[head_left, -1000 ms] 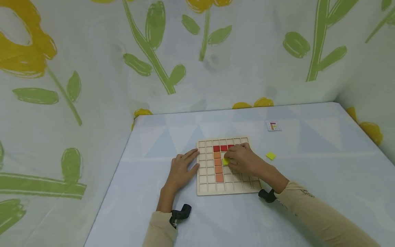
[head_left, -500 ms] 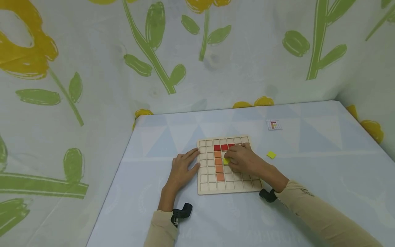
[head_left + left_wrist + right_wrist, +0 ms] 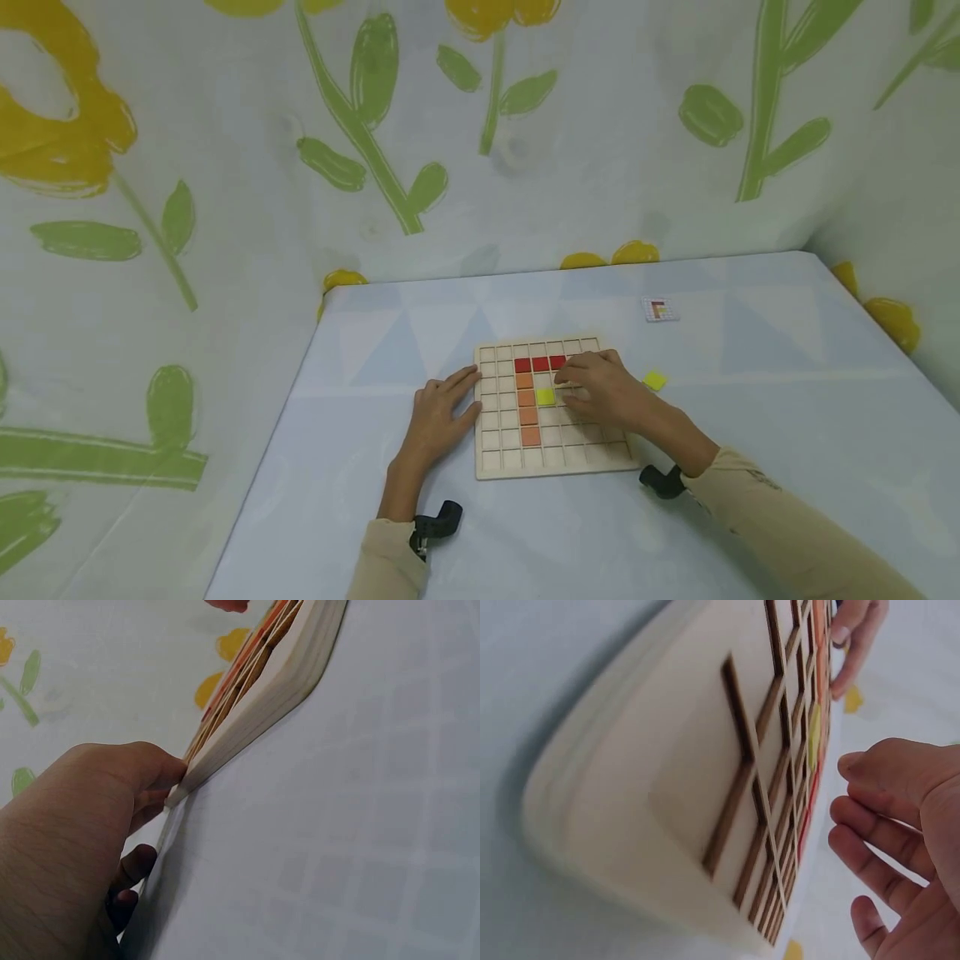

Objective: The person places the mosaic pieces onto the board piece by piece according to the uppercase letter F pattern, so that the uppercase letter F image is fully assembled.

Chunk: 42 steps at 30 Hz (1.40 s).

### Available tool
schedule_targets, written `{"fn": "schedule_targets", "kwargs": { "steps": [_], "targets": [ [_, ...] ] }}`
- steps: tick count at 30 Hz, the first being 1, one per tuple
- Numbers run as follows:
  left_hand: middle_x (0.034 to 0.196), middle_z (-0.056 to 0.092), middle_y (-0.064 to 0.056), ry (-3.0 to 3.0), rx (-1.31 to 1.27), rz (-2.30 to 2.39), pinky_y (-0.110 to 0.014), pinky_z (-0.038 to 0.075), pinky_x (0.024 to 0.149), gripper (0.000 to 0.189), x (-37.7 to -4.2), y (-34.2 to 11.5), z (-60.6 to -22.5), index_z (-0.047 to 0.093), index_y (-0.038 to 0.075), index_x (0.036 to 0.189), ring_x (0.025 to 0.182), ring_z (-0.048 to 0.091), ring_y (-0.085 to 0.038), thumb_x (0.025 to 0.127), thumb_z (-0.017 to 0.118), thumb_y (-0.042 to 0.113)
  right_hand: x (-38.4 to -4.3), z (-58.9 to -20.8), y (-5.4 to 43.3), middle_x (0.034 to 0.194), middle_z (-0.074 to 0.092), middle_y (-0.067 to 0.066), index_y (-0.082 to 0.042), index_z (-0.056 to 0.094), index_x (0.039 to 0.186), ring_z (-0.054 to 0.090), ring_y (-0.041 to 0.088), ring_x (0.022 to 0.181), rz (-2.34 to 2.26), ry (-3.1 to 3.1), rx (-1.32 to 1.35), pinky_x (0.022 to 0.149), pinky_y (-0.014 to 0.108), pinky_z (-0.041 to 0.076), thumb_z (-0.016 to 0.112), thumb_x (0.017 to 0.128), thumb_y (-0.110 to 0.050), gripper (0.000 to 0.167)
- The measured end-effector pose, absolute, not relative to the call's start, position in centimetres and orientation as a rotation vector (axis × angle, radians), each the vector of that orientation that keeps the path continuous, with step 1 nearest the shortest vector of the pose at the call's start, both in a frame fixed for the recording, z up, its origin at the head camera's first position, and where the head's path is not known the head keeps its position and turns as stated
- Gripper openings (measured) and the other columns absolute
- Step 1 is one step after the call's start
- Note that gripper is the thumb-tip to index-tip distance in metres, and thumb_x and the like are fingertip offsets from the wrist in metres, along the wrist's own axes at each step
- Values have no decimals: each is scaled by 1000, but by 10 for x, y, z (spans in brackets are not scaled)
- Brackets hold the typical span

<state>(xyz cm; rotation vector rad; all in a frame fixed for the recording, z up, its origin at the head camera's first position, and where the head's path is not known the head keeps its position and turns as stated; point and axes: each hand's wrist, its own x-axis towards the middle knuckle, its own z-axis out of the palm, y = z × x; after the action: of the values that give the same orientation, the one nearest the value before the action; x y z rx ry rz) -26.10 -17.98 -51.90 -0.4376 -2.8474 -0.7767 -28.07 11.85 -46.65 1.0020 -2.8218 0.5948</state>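
Note:
A wooden grid board (image 3: 501, 461) lies on the table, with a row of red tiles (image 3: 540, 364) and a column of orange tiles (image 3: 528, 415) set in its cells. One yellow tile (image 3: 545, 397) sits in a cell just right of the orange column. My left hand (image 3: 438, 418) touches the board's left edge, thumb and fingertips against the rim. Above the board's right half hovers my right hand (image 3: 606, 388); in the right wrist view its fingers (image 3: 877, 832) are loosely bent and hold nothing.
A second yellow tile (image 3: 655, 381) lies on the table right of the board, close to the right forearm. Farther back is a small pattern card (image 3: 660, 310). A flower-printed wall covering (image 3: 570, 192) rises behind the table (image 3: 375, 333).
My right hand has let go of the yellow tile, which stays in its cell, and has drawn back slightly to the right. The left hand keeps its place at the board's edge.

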Motion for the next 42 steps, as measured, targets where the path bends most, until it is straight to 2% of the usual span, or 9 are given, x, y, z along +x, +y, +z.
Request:
{"fn": "schedule_targets", "kwargs": {
  "steps": [18, 24, 29, 34, 42],
  "targets": [
    [154, 44, 10, -2854, -437, -759, -42, 34, 91, 50, -263, -182, -518, 54, 23, 146, 107, 49, -19, 98, 59, 35, -282, -463, 183, 113, 67, 9, -8, 73, 108, 59, 31, 111, 564, -2812, 908, 91, 54, 34, 79, 84, -8, 25],
    [153, 45, 10, -2862, -423, -766, -44, 35, 95, 49, -261, -183, -518, 55, 24, 146, 108, 50, -20, 98, 60, 35, -281, -466, 199, 117, 65, 12, -7, 71, 112, 55, 34, 115, 571, -2881, 858, 93, 57, 32, 75, 87, -8, 26],
    [153, 45, 11, -2871, -419, -751, -44, 35, 96, 49, -260, -180, -522, 55, 25, 146, 108, 50, -19, 98, 59, 36, -281, -470, 214, 123, 63, 13, -6, 69, 116, 51, 35, 120, 546, -2904, 823, 95, 59, 31, 74, 84, -4, 32],
    [153, 45, 11, -2864, -428, -747, -42, 36, 93, 49, -261, -180, -524, 55, 25, 146, 109, 50, -19, 98, 59, 37, -280, -468, 225, 125, 63, 14, -5, 68, 117, 51, 36, 121, 560, -2921, 819, 95, 61, 30, 76, 82, -3, 36],
    [154, 44, 10, -2867, -433, -747, -42, 36, 90, 50, -261, -181, -522, 54, 25, 146, 108, 50, -20, 98, 59, 37, -281, -468, 237, 121, 65, 14, -5, 69, 114, 53, 38, 118, 494, -2943, 834, 90, 62, 32, 74, 83, 0, 32]
  ]
}}
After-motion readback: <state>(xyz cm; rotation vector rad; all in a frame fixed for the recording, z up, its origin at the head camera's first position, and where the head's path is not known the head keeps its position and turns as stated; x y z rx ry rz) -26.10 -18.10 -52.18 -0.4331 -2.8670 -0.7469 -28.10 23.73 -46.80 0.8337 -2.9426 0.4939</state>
